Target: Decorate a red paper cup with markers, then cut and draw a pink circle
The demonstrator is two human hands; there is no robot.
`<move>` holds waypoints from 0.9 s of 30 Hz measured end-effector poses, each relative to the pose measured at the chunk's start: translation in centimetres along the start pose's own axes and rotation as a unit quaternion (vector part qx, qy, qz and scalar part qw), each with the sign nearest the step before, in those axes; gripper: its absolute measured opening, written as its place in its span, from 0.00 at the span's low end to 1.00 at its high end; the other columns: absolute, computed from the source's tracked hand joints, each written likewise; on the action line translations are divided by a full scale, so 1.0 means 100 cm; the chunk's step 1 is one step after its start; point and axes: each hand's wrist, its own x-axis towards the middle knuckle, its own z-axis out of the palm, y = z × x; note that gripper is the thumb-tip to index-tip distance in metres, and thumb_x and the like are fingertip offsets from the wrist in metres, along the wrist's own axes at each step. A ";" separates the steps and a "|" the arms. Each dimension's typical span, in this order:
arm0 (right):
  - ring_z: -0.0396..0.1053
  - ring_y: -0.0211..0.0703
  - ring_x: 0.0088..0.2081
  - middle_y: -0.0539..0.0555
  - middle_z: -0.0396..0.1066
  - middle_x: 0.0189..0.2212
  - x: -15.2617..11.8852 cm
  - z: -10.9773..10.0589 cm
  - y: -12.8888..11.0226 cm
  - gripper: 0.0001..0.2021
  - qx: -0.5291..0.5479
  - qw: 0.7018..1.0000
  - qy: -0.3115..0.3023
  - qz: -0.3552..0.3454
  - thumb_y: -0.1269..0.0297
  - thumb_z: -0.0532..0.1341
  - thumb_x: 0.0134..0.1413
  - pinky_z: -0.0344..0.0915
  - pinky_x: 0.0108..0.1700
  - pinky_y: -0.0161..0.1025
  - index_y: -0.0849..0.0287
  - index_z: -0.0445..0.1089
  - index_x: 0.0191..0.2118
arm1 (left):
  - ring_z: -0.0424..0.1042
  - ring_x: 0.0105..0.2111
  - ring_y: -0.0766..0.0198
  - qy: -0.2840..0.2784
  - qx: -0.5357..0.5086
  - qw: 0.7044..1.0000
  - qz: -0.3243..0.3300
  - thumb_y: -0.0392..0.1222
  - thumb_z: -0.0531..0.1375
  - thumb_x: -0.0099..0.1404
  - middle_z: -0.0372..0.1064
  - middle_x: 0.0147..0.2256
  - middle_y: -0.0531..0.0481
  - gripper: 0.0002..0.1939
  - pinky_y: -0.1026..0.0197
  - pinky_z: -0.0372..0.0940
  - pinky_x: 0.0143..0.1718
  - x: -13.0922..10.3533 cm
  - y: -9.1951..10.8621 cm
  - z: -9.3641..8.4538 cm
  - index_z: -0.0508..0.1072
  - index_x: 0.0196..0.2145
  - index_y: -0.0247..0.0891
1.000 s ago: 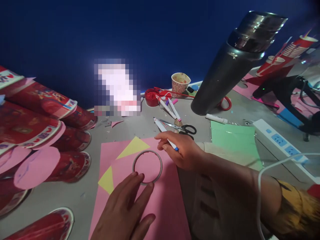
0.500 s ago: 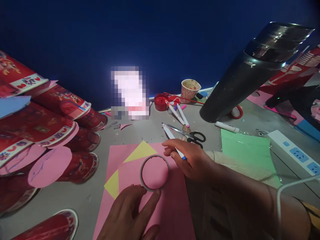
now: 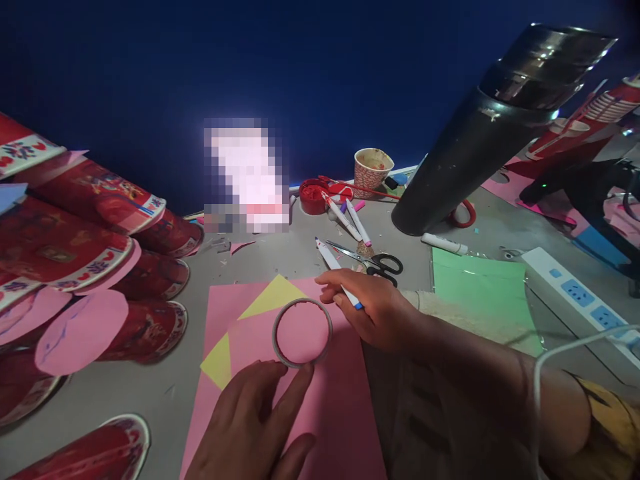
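Note:
A round ring (image 3: pixel 275 348) with a pale rim and a ragged red inner edge lies flat on a pink paper sheet (image 3: pixel 340 413). The fingertips of my left hand (image 3: pixel 250 420) press on its lower rim, with the thumb apart to the right. Just right of the ring, my right hand (image 3: pixel 375 307) is closed around a white marker (image 3: pixel 327 255) with a blue end. Its narrow end points away, up and left, and the index finger covers its middle. Yellow paper (image 3: pixel 270 297) shows at two places beside the ring, on the pink sheet.
Black-handled scissors (image 3: pixel 383 265), more markers (image 3: pixel 345 217) and a paper cup (image 3: pixel 373 172) lie beyond. A black tumbler (image 3: pixel 465 153) leans right, near green paper (image 3: pixel 480 287) and a power strip (image 3: pixel 583 293). Red paper cups (image 3: pixel 155 327) crowd the left, with pink paper discs (image 3: pixel 83 332).
The whole view has shifted slightly, so everything sits a little further left and up. Both hands keep their places by the ring, and the marker stays in my right hand.

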 end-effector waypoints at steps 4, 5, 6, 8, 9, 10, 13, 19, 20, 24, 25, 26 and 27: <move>0.79 0.44 0.48 0.55 0.81 0.46 0.003 -0.003 -0.003 0.19 0.009 0.999 -0.019 0.036 0.76 0.55 0.66 0.71 0.50 0.39 0.56 0.69 0.59 | 0.72 0.48 0.50 -0.006 -0.015 1.000 -0.008 0.52 0.57 0.74 0.69 0.52 0.38 0.27 0.53 0.76 0.42 -0.001 -0.001 -0.002 0.70 0.67 0.46; 0.79 0.44 0.48 0.54 0.81 0.46 0.005 -0.004 -0.005 0.20 0.011 0.998 -0.029 0.054 0.76 0.55 0.66 0.71 0.49 0.39 0.55 0.70 0.59 | 0.72 0.47 0.50 -0.006 -0.018 1.000 -0.011 0.52 0.58 0.74 0.68 0.53 0.38 0.26 0.53 0.75 0.42 -0.001 -0.001 -0.002 0.70 0.67 0.46; 0.79 0.45 0.47 0.53 0.82 0.45 0.007 -0.005 -0.008 0.19 0.012 0.996 -0.039 0.075 0.76 0.55 0.65 0.71 0.48 0.39 0.54 0.70 0.58 | 0.73 0.47 0.51 -0.006 -0.021 1.000 -0.012 0.51 0.58 0.74 0.68 0.53 0.38 0.26 0.53 0.75 0.42 0.000 -0.002 -0.002 0.70 0.67 0.46; 0.79 0.45 0.47 0.53 0.82 0.45 0.011 -0.008 -0.012 0.20 0.013 0.992 -0.063 0.108 0.76 0.55 0.63 0.70 0.47 0.39 0.54 0.71 0.57 | 0.72 0.49 0.49 -0.003 -0.024 1.000 -0.009 0.51 0.58 0.74 0.67 0.55 0.37 0.26 0.53 0.75 0.42 0.001 -0.004 -0.001 0.70 0.66 0.45; 0.78 0.45 0.48 0.52 0.82 0.46 0.013 -0.009 -0.013 0.21 0.012 0.990 -0.071 0.119 0.77 0.56 0.62 0.69 0.47 0.39 0.54 0.71 0.57 | 0.72 0.50 0.48 -0.003 -0.024 1.000 -0.007 0.50 0.57 0.74 0.66 0.57 0.36 0.25 0.52 0.75 0.43 0.002 -0.004 -0.001 0.70 0.66 0.45; 0.78 0.45 0.48 0.52 0.81 0.46 0.014 -0.009 -0.014 0.23 0.011 0.989 -0.078 0.126 0.78 0.56 0.61 0.69 0.47 0.39 0.54 0.71 0.58 | 0.72 0.52 0.47 -0.003 -0.023 1.000 -0.003 0.50 0.57 0.74 0.66 0.58 0.35 0.25 0.52 0.75 0.44 0.003 -0.005 0.000 0.70 0.65 0.44; 0.78 0.45 0.48 0.51 0.81 0.46 0.017 -0.010 -0.014 0.24 0.018 0.986 -0.089 0.138 0.79 0.56 0.59 0.68 0.47 0.38 0.53 0.71 0.59 | 0.72 0.54 0.45 -0.006 -0.024 1.000 0.003 0.50 0.58 0.74 0.65 0.60 0.34 0.25 0.50 0.74 0.46 0.005 -0.005 -0.001 0.71 0.65 0.43; 0.77 0.44 0.47 0.50 0.81 0.45 0.016 -0.009 -0.012 0.25 0.026 0.985 -0.082 0.149 0.79 0.57 0.59 0.67 0.45 0.38 0.52 0.71 0.59 | 0.71 0.55 0.43 -0.018 -0.029 0.999 0.010 0.48 0.58 0.74 0.65 0.61 0.34 0.24 0.46 0.72 0.50 0.008 -0.003 -0.004 0.68 0.65 0.42; 0.77 0.44 0.47 0.51 0.81 0.45 0.016 -0.009 -0.012 0.26 0.026 0.985 -0.083 0.150 0.79 0.57 0.59 0.67 0.45 0.38 0.53 0.71 0.60 | 0.71 0.55 0.43 -0.022 -0.028 0.999 0.010 0.48 0.58 0.74 0.64 0.61 0.34 0.24 0.45 0.72 0.50 0.008 -0.003 -0.004 0.68 0.65 0.42; 0.77 0.43 0.46 0.50 0.81 0.45 0.014 -0.008 -0.010 0.28 0.031 0.985 -0.083 0.146 0.81 0.56 0.57 0.67 0.45 0.37 0.52 0.71 0.60 | 0.70 0.58 0.43 -0.025 -0.032 0.999 0.003 0.49 0.58 0.75 0.63 0.62 0.34 0.26 0.44 0.72 0.52 0.006 -0.002 -0.004 0.65 0.67 0.42; 0.77 0.43 0.46 0.49 0.81 0.45 0.014 -0.008 -0.010 0.28 0.031 0.985 -0.082 0.146 0.81 0.56 0.56 0.67 0.45 0.37 0.52 0.71 0.60 | 0.70 0.58 0.43 -0.024 -0.035 0.999 0.000 0.49 0.58 0.75 0.64 0.63 0.34 0.27 0.44 0.72 0.53 0.005 -0.002 -0.004 0.65 0.68 0.41; 0.77 0.43 0.46 0.49 0.81 0.45 0.014 -0.009 -0.010 0.28 0.031 0.985 -0.081 0.146 0.82 0.56 0.56 0.67 0.45 0.36 0.52 0.71 0.59 | 0.69 0.59 0.43 -0.022 -0.038 0.999 -0.003 0.49 0.58 0.75 0.64 0.63 0.34 0.27 0.44 0.72 0.53 0.005 -0.001 -0.004 0.65 0.68 0.41; 0.78 0.43 0.46 0.49 0.81 0.45 0.014 -0.009 -0.011 0.28 0.030 0.986 -0.081 0.146 0.81 0.56 0.56 0.67 0.45 0.37 0.52 0.71 0.59 | 0.69 0.59 0.43 -0.018 -0.041 0.999 -0.005 0.49 0.58 0.75 0.64 0.63 0.34 0.27 0.44 0.72 0.54 0.004 -0.001 -0.004 0.65 0.67 0.40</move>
